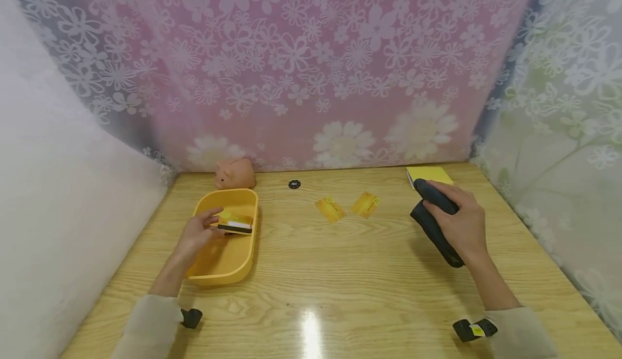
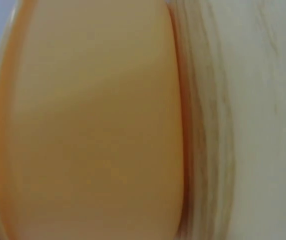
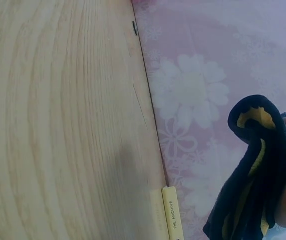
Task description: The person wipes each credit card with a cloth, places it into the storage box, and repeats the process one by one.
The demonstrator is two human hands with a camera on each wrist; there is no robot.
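My left hand [image 1: 200, 230] pinches a yellow card with a dark stripe [image 1: 235, 223] over the yellow tray [image 1: 228, 270], which fills the left wrist view [image 2: 82, 130]. My right hand [image 1: 461, 221] grips a black wallet [image 1: 434, 224] at the table's right side. Close up in the right wrist view, the wallet [image 3: 255, 170] shows a yellow lining. Two more yellow cards [image 1: 330, 209] [image 1: 365, 204] lie flat on the table between my hands.
A pink piggy bank [image 1: 235, 173] stands behind the tray by the floral backdrop. A small black disc [image 1: 293, 184] lies near the back edge. A yellow book [image 1: 430, 175] sits at the back right, its spine [image 3: 173, 215] seen in the right wrist view.
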